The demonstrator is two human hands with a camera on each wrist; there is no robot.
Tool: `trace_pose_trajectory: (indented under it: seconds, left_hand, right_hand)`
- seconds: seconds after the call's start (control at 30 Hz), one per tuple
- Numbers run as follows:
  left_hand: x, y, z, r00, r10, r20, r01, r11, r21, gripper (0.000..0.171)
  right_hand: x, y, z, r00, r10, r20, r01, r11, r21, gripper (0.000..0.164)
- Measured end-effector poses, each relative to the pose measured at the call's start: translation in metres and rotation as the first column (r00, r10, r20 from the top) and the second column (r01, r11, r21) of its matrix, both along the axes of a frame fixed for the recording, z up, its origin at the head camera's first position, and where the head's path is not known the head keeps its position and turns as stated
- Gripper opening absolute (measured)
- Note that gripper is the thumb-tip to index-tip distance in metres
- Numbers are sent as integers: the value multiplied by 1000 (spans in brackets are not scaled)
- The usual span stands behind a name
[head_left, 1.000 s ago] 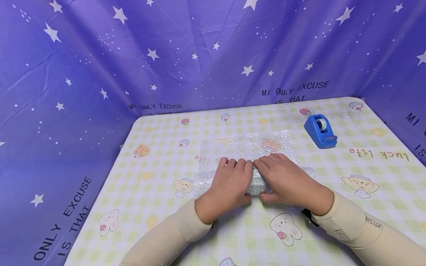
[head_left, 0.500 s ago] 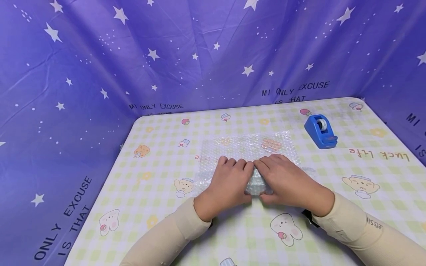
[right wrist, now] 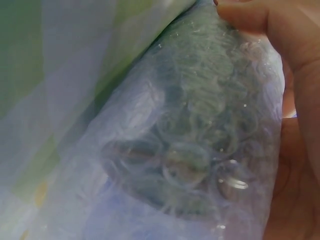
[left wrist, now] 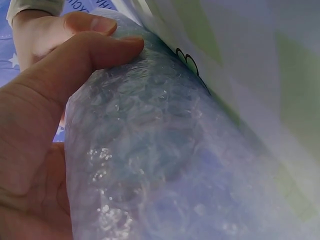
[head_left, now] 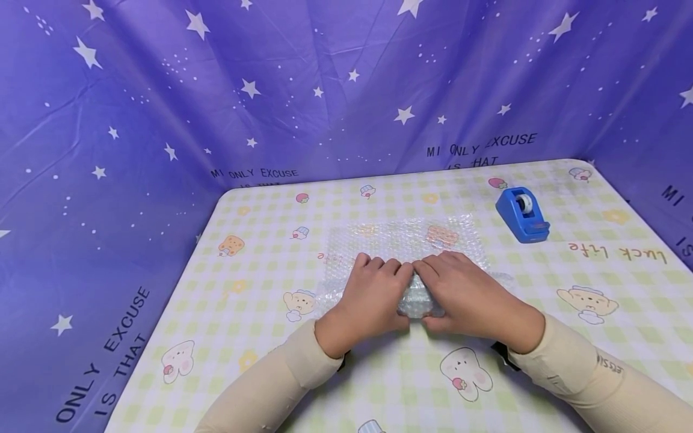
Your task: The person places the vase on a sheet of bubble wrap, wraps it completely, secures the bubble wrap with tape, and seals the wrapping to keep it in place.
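A sheet of clear bubble wrap lies on the table, its near end rolled around a greenish, rounded object. Both hands grip this wrapped bundle side by side. My left hand curls over its left part, fingers over the top and thumb on the near side. On the right part, my right hand holds it the same way. Through the plastic in the left wrist view, the bundle looks pale green; its right end shows a dark curved edge in the right wrist view. What the wrapped object is, I cannot tell.
A blue tape dispenser with a roll of tape stands at the back right of the table. The flat part of the wrap stretches away behind the hands. A purple star-printed curtain hangs close behind the table and along its sides.
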State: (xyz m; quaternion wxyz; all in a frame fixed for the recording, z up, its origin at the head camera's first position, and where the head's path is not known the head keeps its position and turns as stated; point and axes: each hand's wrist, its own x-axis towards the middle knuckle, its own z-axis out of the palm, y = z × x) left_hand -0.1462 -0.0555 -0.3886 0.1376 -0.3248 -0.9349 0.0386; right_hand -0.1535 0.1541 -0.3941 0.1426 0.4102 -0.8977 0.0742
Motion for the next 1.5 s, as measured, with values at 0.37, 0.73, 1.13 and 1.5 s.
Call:
trace_pose_trajectory:
  seconds: [0.37,0.73,1.13,1.5]
  left_hand:
    - [0,-1,2,1000,2,2,-2,1000,2,78]
    - [0,-2,2,1000,3,15,-3,1000,5,85]
    - [0,-2,4,999,-5,43,5,1000,4,86]
    - [-3,-3,3,995,-1,97,1,1000,8,86]
  right_hand:
    - [1,0,-1,1000,0,0,0,1000,-3,91]
    - [2,-1,1,1000,-10,2,10,1000,20,94]
    - [4,2,4,999,-38,9,37,998,51,99]
    - [6,1,8,999,-34,-3,34,998,51,99]
